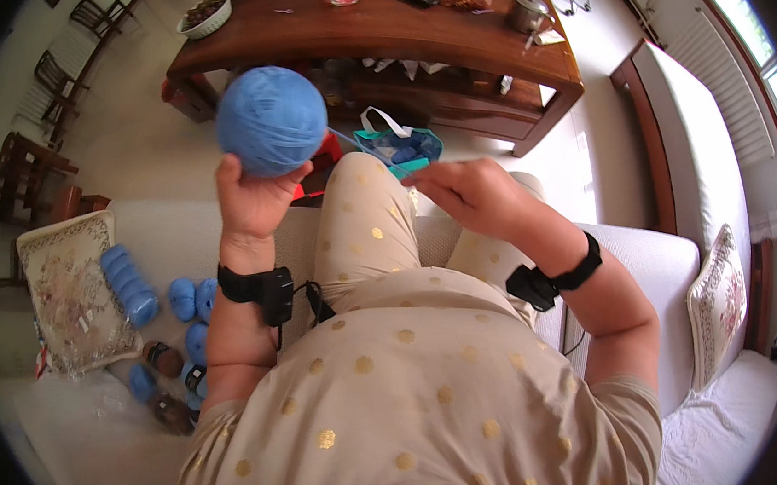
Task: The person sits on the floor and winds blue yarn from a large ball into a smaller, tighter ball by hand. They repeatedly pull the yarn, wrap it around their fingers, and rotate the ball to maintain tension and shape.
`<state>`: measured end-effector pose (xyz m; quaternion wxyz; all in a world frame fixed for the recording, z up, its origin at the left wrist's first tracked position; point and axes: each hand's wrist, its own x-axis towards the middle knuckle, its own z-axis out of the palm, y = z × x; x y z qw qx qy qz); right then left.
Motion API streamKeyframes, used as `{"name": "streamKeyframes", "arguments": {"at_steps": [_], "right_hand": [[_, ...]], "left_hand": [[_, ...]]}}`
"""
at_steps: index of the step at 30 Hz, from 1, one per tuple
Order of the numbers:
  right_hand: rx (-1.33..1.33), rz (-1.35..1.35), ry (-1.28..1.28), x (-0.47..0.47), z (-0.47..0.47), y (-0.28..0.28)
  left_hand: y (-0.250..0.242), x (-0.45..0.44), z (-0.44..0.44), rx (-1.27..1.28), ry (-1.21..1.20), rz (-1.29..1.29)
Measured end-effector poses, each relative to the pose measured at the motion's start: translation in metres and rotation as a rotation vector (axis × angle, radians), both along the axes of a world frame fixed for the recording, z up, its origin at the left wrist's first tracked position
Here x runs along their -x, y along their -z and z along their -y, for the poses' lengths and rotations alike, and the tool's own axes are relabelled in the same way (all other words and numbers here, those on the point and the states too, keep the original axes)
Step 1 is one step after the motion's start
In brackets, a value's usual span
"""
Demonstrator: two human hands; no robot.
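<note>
A large ball of blue yarn [272, 120] rests in my left hand [257, 196], held up from below with the fingers around its underside. From the ball's right side a blue strand [365, 149] runs taut to my right hand [473, 191], which pinches it between thumb and fingers above my knees. Beyond the strand, a teal bag [407, 146] with white handles stands on the floor with blue yarn inside. My wrist and forearm carry black strapped devices.
A wooden coffee table [393, 35] stands ahead, bearing a basket, a glass mug and a metal pot. On the sofa at left lie a patterned cushion [72, 291], a wrapped blue yarn pack [129, 286] and several blue and brown yarn balls [182, 299]. Another cushion [716, 313] leans at right.
</note>
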<state>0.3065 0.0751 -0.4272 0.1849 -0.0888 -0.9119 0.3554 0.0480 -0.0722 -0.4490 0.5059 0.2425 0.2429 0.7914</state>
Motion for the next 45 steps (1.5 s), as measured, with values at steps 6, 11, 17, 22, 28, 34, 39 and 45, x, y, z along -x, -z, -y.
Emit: {"name": "streamKeyframes", "arguments": {"at_steps": [6, 11, 17, 22, 28, 34, 39, 45], "right_hand": [[-0.240, 0.050, -0.088, -0.017, 0.014, -0.014], [-0.393, 0.011, -0.265, -0.020, 0.025, -0.031], [-0.489, -0.085, -0.251, 0.005, 0.005, -0.043], [-0.067, -0.049, -0.235, 0.026, -0.032, -0.045], [0.237, 0.177, -0.142, 0.010, -0.048, -0.042], [0.335, 0.210, -0.202, -0.001, -0.039, -0.034], [0.318, 0.279, -0.212, -0.013, -0.022, -0.052], [0.252, 0.293, -0.179, -0.029, -0.017, -0.074]], "left_hand": [[0.016, 0.006, 0.002, 0.155, -0.120, -0.103], [0.013, -0.008, -0.003, 0.294, -0.239, -0.592], [0.007, -0.041, -0.012, 0.303, 0.103, -1.097], [-0.004, -0.053, -0.002, 0.153, 0.465, -1.057], [-0.022, -0.058, 0.012, -0.098, 0.516, -0.648], [-0.027, -0.032, 0.016, -0.272, 0.252, -0.237], [-0.046, -0.017, -0.030, -0.048, -0.210, -0.753], [-0.071, -0.064, -0.066, -0.130, -0.513, -1.746]]}}
